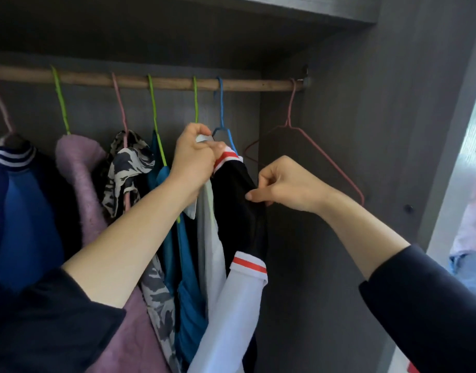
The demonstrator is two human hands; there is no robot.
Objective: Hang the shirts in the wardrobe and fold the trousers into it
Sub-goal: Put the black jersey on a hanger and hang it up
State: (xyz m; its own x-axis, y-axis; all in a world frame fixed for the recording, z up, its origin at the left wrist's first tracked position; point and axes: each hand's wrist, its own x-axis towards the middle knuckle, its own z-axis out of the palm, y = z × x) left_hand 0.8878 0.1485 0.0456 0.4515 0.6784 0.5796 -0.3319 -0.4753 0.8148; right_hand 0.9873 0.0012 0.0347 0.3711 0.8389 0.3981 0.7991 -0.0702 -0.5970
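Shoulder seating is the step in hand. A black shirt with white sleeves and red-striped trim [237, 200] hangs on a blue wire hanger [221, 109] that is hooked over the round wooden rail [164, 83] inside the dark grey wardrobe [366, 130]. The left hand [195, 157] is clenched around the collar at the hanger's neck. The right hand [288, 185] pinches the black cloth at the near shoulder.

To do it well, I judge, hold the collar steady and draw that shoulder outward and down until it sits square over the wire arm, without tugging the hook off the rail. Check that the pale grey-white garment [204, 238] just beside it is not caught in the left grip. An empty pink wire hanger [325, 154] hangs to the right. No trousers are in view.
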